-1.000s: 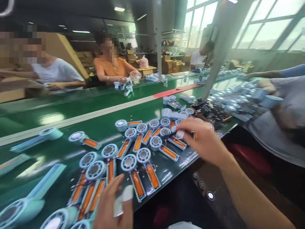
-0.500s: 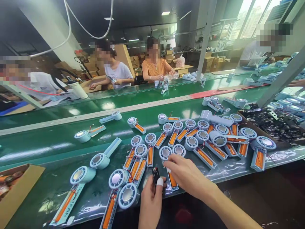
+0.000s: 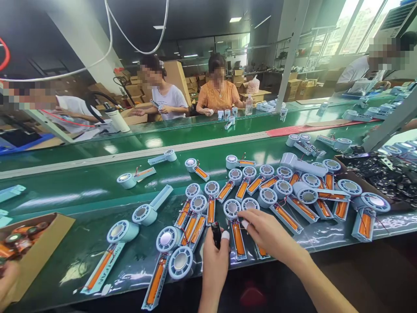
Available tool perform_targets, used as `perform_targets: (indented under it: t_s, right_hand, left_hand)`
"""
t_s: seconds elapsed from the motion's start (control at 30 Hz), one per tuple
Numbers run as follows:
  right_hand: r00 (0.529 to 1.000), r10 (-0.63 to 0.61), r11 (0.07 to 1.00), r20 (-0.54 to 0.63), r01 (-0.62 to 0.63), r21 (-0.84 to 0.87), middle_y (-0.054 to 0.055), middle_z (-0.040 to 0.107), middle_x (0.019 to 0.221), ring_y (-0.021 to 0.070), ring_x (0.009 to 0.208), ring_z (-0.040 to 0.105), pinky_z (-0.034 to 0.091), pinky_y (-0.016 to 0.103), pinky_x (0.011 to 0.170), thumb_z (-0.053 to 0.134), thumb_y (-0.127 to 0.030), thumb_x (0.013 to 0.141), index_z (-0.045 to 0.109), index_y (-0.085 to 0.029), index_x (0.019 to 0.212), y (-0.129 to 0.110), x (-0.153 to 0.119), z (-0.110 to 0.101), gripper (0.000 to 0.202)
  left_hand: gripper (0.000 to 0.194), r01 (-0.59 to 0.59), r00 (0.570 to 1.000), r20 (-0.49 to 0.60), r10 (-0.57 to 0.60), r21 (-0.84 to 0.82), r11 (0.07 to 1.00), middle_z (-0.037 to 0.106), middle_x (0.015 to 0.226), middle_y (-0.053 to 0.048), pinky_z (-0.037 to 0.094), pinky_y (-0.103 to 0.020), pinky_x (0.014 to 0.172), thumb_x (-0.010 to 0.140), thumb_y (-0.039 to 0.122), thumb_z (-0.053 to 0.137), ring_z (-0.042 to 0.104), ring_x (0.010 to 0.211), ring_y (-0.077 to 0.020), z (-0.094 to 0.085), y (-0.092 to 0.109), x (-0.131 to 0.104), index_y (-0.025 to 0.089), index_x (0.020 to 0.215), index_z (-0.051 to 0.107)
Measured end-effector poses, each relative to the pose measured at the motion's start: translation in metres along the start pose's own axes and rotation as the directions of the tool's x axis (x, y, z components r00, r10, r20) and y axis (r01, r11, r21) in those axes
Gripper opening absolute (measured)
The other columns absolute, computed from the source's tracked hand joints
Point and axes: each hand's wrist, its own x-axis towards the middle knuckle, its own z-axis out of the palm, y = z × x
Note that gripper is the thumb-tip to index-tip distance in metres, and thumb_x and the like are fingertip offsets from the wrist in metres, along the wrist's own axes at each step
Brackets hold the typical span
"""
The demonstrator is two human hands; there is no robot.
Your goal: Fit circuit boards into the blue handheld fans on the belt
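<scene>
My left hand is closed around a small black part, which looks like a circuit board or cover; a white wrap covers its thumb tip. My right hand is bent over a handheld fan body, fingertips pinched beside its round head near thin wires. What the fingertips hold is too small to make out. That fan lies with its handle open towards me, an orange battery inside. Several similar pale blue fans, such as one to the left, surround both hands.
A cardboard box of orange and dark parts stands at the left, with another person's hand at it. Black parts fill a box at the right. Beyond runs a green conveyor, with several people across it.
The view has shifted, so the scene sits farther right. My right hand stays by the same fan; the left still holds the black part. A person's hand has appeared at the left box.
</scene>
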Motion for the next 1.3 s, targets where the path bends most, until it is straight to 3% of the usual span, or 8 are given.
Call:
perform_targets:
  t_s: [0.1,0.27,0.43,0.57,0.7,0.93,1.13,1.3]
  right_hand:
    - [0.986,0.079,0.986,-0.145,-0.056,0.155,0.007,0.07,0.107,0.0222,0.098,0.069,0.056,0.034,0.083,0.043,-0.013,0.099,0.064,-0.021,0.116,0.007,-0.013,-0.003,0.027]
    - [0.952,0.072,0.986,-0.299,-0.022,0.168,0.008,0.071,0.108,0.0233,0.097,0.069,0.057,0.035,0.082,0.043,-0.012,0.097,0.066,-0.022,0.112,-0.004,-0.028,-0.002,0.029]
    - [0.988,-0.062,0.975,-0.139,0.089,0.203,0.009,0.067,0.128,0.023,0.112,0.064,0.054,0.036,0.095,0.042,-0.003,0.093,0.064,-0.021,0.123,-0.028,-0.016,0.005,0.042]
    - [0.991,-0.132,0.955,0.025,0.12,0.271,0.006,0.071,0.12,0.0231,0.104,0.064,0.054,0.035,0.088,0.048,-0.001,0.092,0.067,-0.021,0.12,-0.03,-0.002,0.017,0.04]
    - [0.989,-0.148,0.907,0.006,0.133,0.399,0.005,0.071,0.114,0.0207,0.105,0.063,0.051,0.032,0.092,0.051,-0.004,0.096,0.068,-0.022,0.119,-0.021,-0.002,0.03,0.034]
    - [0.993,-0.015,0.868,-0.113,0.069,0.492,0.004,0.073,0.099,0.0169,0.093,0.068,0.052,0.026,0.084,0.053,-0.002,0.094,0.073,-0.02,0.101,-0.016,-0.005,0.047,0.027]
    - [0.99,0.061,0.903,-0.13,0.001,0.43,0.003,0.074,0.095,0.0175,0.088,0.068,0.05,0.027,0.079,0.057,-0.004,0.093,0.069,-0.019,0.1,-0.019,-0.006,0.049,0.021]
    - [0.993,0.033,0.949,-0.112,0.004,0.314,0.004,0.071,0.097,0.0216,0.089,0.064,0.047,0.031,0.077,0.056,-0.004,0.091,0.065,-0.019,0.099,-0.026,-0.006,0.052,0.02]
  left_hand:
    - [0.029,-0.023,1.0,-0.008,0.023,0.028,0.999,0.069,0.078,-0.003,0.05,-0.033,0.07,0.077,0.045,0.067,0.064,0.073,-0.0227,0.005,0.008,0.005,0.019,0.089,0.066]
    - [0.031,-0.031,0.998,-0.047,0.032,0.019,0.999,0.066,0.072,-0.003,0.046,-0.031,0.07,0.078,0.05,0.065,0.059,0.072,-0.0221,0.006,0.006,0.005,0.019,0.077,0.069]
    - [0.039,0.033,0.999,0.041,-0.029,-0.1,0.994,0.052,0.057,0.005,0.039,-0.024,0.053,0.073,0.055,0.071,0.046,0.055,-0.014,0.002,-0.001,-0.003,0.017,0.077,0.068]
    - [0.048,0.104,0.991,0.103,-0.085,-0.19,0.976,0.045,0.052,0.008,0.033,-0.022,0.051,0.068,0.058,0.076,0.038,0.052,-0.0107,-0.009,-0.006,-0.003,0.014,0.083,0.068]
    - [0.052,0.17,0.978,0.162,-0.129,-0.271,0.947,0.046,0.052,0.008,0.035,-0.022,0.053,0.07,0.062,0.076,0.039,0.053,-0.0098,-0.018,-0.013,-0.003,0.013,0.086,0.067]
    - [0.052,0.212,0.974,0.155,-0.168,-0.336,0.918,0.058,0.068,0.003,0.045,-0.025,0.06,0.078,0.062,0.07,0.05,0.061,-0.0129,-0.02,-0.011,-0.014,0.015,0.1,0.067]
    - [0.045,0.01,0.991,0.131,-0.018,0.064,0.998,0.058,0.064,0.001,0.039,-0.026,0.049,0.09,0.06,0.046,0.048,0.051,-0.0147,-0.024,-0.01,-0.018,0.019,0.09,0.063]
    - [0.043,-0.061,0.994,0.103,0.044,0.174,0.983,0.058,0.063,-0.001,0.038,-0.027,0.053,0.09,0.057,0.044,0.049,0.057,-0.0167,-0.019,-0.016,-0.019,0.021,0.073,0.059]
